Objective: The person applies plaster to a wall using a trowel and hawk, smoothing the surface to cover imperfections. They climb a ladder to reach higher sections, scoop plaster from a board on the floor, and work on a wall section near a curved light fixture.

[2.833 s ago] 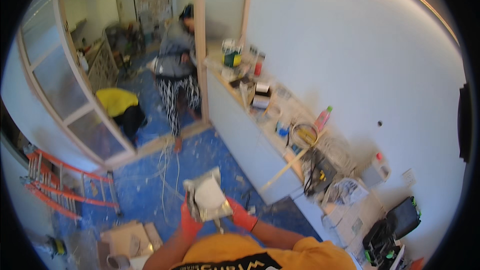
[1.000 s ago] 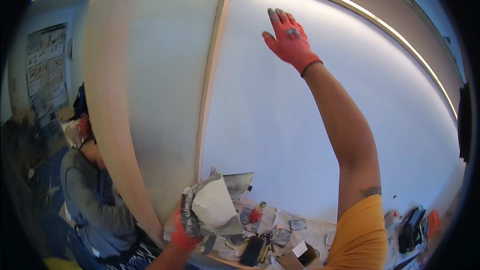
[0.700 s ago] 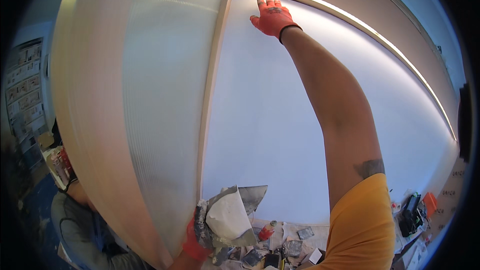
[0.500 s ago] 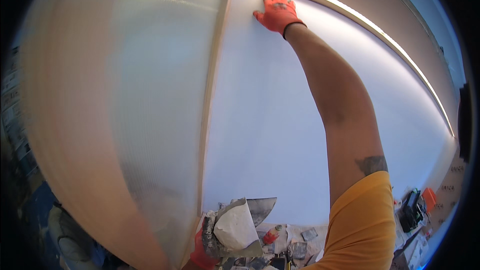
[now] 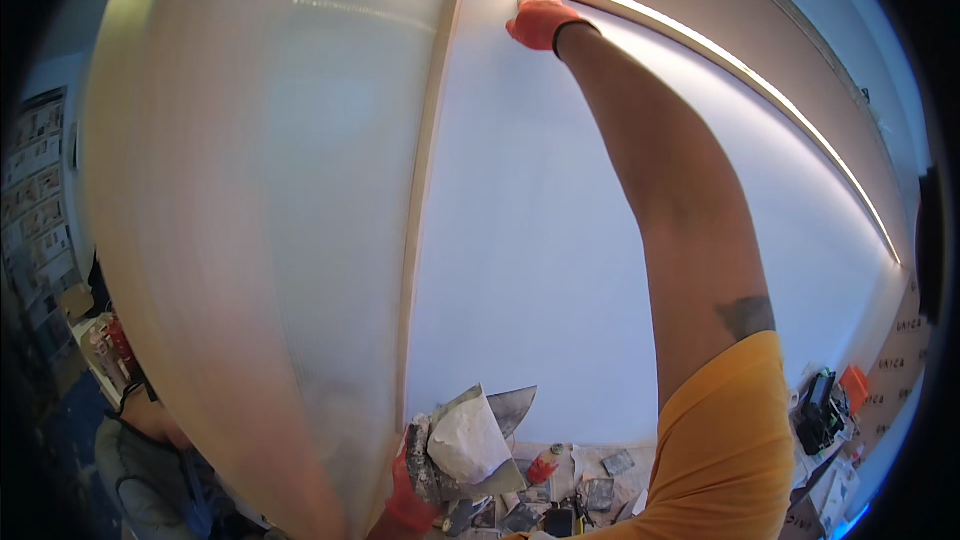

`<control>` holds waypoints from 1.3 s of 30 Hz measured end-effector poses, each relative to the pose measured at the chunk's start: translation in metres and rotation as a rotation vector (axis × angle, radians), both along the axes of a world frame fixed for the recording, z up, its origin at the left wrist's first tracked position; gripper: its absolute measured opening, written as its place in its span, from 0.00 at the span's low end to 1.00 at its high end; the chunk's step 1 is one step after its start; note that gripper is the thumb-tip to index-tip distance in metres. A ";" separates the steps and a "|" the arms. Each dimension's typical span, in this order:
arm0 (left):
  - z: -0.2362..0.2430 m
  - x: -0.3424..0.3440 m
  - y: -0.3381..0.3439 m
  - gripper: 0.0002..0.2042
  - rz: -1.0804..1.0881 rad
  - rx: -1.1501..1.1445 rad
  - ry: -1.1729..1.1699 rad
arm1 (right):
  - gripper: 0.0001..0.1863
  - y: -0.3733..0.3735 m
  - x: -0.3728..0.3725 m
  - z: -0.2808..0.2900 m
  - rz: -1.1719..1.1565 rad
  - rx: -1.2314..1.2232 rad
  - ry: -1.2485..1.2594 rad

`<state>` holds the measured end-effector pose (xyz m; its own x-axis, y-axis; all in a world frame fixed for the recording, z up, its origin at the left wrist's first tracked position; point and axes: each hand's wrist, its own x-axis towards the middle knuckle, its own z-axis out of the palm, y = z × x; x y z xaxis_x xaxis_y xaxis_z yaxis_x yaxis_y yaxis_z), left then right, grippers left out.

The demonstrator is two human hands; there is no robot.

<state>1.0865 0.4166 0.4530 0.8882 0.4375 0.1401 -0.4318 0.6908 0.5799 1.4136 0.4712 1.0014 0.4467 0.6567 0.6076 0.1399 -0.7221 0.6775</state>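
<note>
My right hand (image 5: 545, 22), in a red glove with a dark cuff, reaches high against the white wall panel (image 5: 530, 220), just under its top edge. Its thumb and fingertips are apart; no tool shows in it. Low down, my left hand (image 5: 410, 495), also red-gloved, is closed on a wide putty knife (image 5: 503, 476) with a filler-crusted grip. A thick lump of white filler (image 5: 468, 440) covers most of its blade. A second pointed grey blade (image 5: 514, 406) sticks out behind the lump; how it is held is hidden.
A lit strip (image 5: 700, 40) runs along the panel's top. A wooden post (image 5: 425, 180) and a translucent ribbed sheet (image 5: 335, 240) stand to the left. Below lies a cluttered surface with a red-labelled bottle (image 5: 545, 463) and sanding pads (image 5: 618, 463). Another person (image 5: 150, 470) is at lower left.
My right hand's fingers, flat and spread before, are now more bent at the panel's top edge. The view has shifted slightly, showing more of the person at left. The left hand still holds the putty knife.
</note>
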 end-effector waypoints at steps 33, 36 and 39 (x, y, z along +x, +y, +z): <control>-0.067 0.014 0.016 0.33 0.078 0.141 0.028 | 0.32 -0.085 -0.023 -0.004 0.512 0.753 0.152; -0.054 0.016 0.018 0.35 -0.145 -0.093 0.054 | 0.32 -0.092 -0.025 -0.019 0.480 0.804 0.132; -0.033 0.008 0.007 0.30 0.257 0.579 0.107 | 0.34 -0.098 0.007 -0.030 0.455 0.790 -0.048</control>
